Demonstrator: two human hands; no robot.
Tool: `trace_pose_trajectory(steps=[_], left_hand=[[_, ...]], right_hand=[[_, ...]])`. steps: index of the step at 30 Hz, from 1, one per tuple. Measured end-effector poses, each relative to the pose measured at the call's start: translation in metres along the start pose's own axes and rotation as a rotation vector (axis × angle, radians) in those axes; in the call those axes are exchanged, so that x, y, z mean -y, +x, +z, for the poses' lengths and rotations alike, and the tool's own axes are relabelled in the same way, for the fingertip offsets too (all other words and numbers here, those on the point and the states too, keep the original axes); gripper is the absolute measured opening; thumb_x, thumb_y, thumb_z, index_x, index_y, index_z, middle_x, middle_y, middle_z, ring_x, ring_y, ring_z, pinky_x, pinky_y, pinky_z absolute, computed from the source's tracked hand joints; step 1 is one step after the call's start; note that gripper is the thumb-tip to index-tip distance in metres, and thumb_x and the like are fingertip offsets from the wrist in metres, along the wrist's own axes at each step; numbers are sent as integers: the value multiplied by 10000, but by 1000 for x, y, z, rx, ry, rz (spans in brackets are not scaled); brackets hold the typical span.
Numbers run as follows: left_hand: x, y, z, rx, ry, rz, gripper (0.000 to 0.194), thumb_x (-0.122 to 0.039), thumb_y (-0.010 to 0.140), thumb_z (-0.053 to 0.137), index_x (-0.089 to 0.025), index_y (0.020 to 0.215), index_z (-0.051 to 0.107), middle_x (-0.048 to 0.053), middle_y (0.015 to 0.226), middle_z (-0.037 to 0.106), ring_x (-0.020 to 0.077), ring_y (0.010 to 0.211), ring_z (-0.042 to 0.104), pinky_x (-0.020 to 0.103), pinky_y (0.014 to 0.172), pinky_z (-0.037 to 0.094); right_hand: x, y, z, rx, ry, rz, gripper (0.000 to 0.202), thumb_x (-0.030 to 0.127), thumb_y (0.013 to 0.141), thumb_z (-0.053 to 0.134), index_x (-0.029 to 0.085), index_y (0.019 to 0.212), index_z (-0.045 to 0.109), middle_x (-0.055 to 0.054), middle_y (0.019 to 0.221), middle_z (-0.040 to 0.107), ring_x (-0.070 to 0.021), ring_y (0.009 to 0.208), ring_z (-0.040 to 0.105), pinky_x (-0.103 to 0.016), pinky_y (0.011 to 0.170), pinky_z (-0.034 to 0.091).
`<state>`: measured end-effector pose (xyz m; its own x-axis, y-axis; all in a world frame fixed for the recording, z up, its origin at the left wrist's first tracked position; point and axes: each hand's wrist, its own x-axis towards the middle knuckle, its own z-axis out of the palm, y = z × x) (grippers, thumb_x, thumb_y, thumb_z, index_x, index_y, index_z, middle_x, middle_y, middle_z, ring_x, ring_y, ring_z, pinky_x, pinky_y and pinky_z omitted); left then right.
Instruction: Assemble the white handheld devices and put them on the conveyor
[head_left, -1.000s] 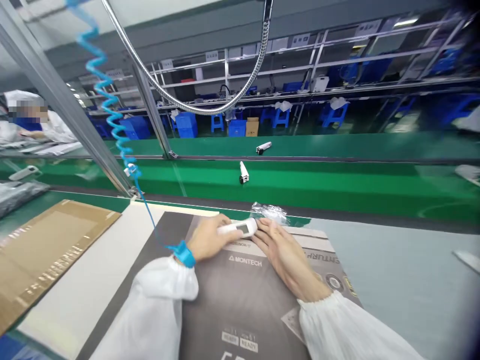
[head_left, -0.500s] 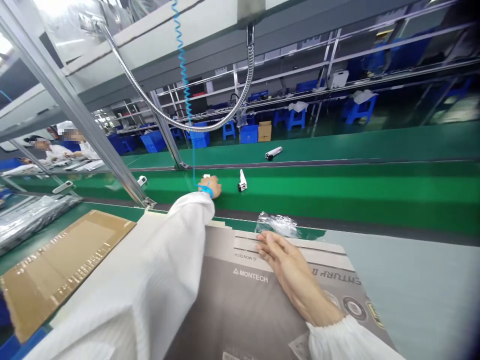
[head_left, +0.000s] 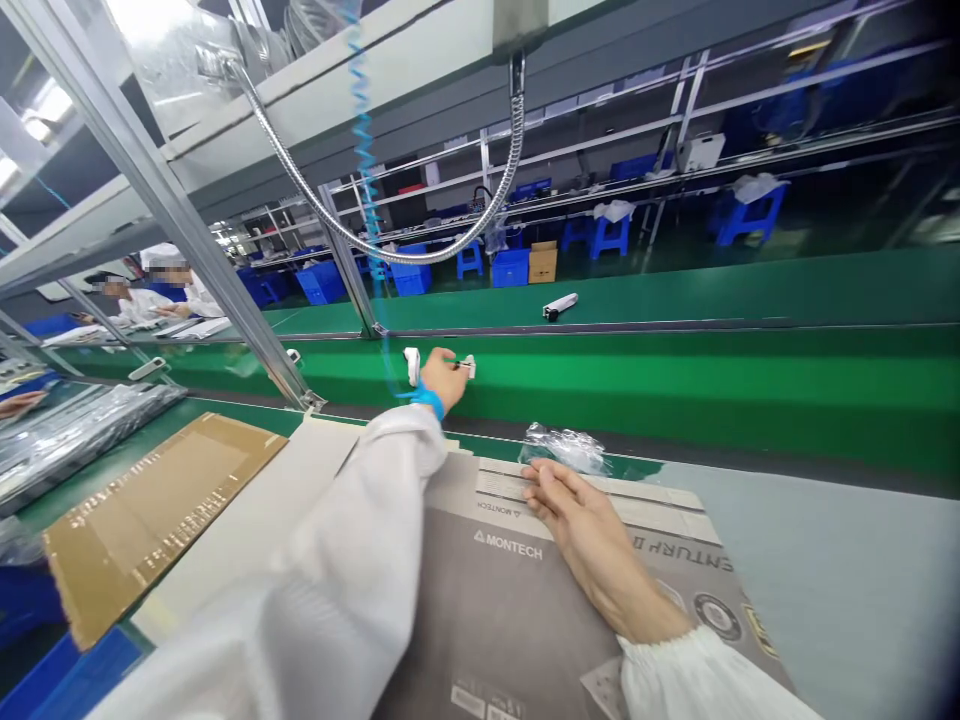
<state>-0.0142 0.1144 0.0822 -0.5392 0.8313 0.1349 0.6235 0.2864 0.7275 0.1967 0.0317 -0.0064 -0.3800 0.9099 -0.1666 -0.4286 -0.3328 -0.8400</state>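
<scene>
My left hand (head_left: 444, 379), with a blue wrist strap, reaches onto the green belt (head_left: 675, 385). Its fingers are closed at a small white item with a dark part (head_left: 469, 366). Just left of that hand a white piece (head_left: 412, 366) lies on the belt. My right hand (head_left: 589, 535) rests with fingers extended on the upper flap of a flat grey MONTECH carton (head_left: 480, 610). Crumpled clear plastic (head_left: 566, 447) sits beyond the fingertips of this hand. On the far green surface is another white piece with a black end (head_left: 560, 306).
Brown cardboard (head_left: 172, 510) lies at the left beside plastic-wrapped parts (head_left: 90, 440). A metal post (head_left: 187, 240) rises at the left, and a flexible metal hose (head_left: 420, 258) hangs ahead. Two people (head_left: 176, 285) sit at the far left.
My left hand has moved right along the belt and closed at the small white item. The view has shifted slightly. My right hand stays on the carton.
</scene>
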Motion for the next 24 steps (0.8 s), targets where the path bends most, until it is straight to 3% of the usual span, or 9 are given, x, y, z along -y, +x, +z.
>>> trace_pose_trajectory(steps=[3, 5, 7, 9, 11, 14, 18, 20, 24], left_hand=[[-8, -28, -45, 37, -134, 55, 373, -236, 869, 620, -160, 1202, 469, 115, 1049, 685, 159, 808, 672, 290, 730, 524], [-14, -52, -69, 138, -211, 107, 358, -254, 794, 706, -176, 1097, 532, 61, 906, 703, 145, 697, 656, 273, 652, 516], [-19, -76, -84, 419, -271, 151, 377, -265, 732, 759, -177, 1040, 562, 41, 826, 703, 150, 651, 646, 275, 609, 501], [-21, -98, -87, 657, -315, 155, 367, -269, 715, 769, -172, 1013, 578, 28, 756, 694, 156, 634, 643, 284, 609, 498], [-18, -115, -79, 767, -380, 157, 327, -269, 737, 750, -168, 1006, 594, 32, 772, 698, 159, 675, 654, 299, 661, 509], [-6, -134, -59, 726, -554, 183, 307, -309, 805, 701, -177, 1068, 613, 74, 968, 709, 188, 889, 670, 320, 796, 519], [17, -155, -24, 700, -804, 233, 529, -382, 796, 733, -194, 1261, 566, 121, 1247, 635, 257, 1164, 596, 377, 964, 490], [25, -166, -5, 665, -796, 259, 536, -383, 782, 751, -173, 1246, 584, 120, 1233, 642, 266, 1150, 597, 394, 1004, 463], [30, -175, 17, 482, -698, 185, 316, -420, 916, 572, -150, 1070, 625, 86, 1028, 683, 225, 985, 626, 354, 920, 482]], right_hand=[[5, -4, 4, -28, -101, -92, 354, 487, 784, 737, 231, 1013, 652, -49, 989, 673, -151, 744, 608, -324, 718, 526], [10, -9, 7, -66, -263, -229, 413, 495, 804, 709, 247, 1119, 607, -21, 930, 623, -140, 703, 557, -307, 678, 476], [15, -14, 9, -70, -470, -381, 499, 469, 823, 694, 284, 1261, 544, -5, 908, 572, -145, 690, 509, -306, 670, 439], [20, -20, 10, -14, -671, -507, 507, 436, 836, 686, 307, 1306, 542, -7, 889, 550, -162, 696, 485, -314, 672, 418], [24, -23, 10, 50, -818, -587, 389, 420, 851, 671, 302, 1219, 622, -6, 818, 534, -176, 687, 477, -319, 664, 402], [29, -25, 8, 24, -896, -618, 245, 438, 865, 651, 275, 1045, 682, 9, 700, 503, -177, 654, 468, -313, 648, 387], [29, -25, 9, -107, -842, -519, 286, 494, 853, 644, 253, 1003, 677, 31, 637, 503, -163, 628, 472, -292, 626, 386], [26, -25, 12, -124, -750, -462, 305, 518, 856, 627, 231, 945, 678, 31, 628, 523, -155, 626, 493, -282, 623, 398], [22, -30, 19, -90, -648, -414, 383, 526, 916, 530, 199, 751, 640, 12, 626, 568, -144, 618, 521, -272, 617, 417]])
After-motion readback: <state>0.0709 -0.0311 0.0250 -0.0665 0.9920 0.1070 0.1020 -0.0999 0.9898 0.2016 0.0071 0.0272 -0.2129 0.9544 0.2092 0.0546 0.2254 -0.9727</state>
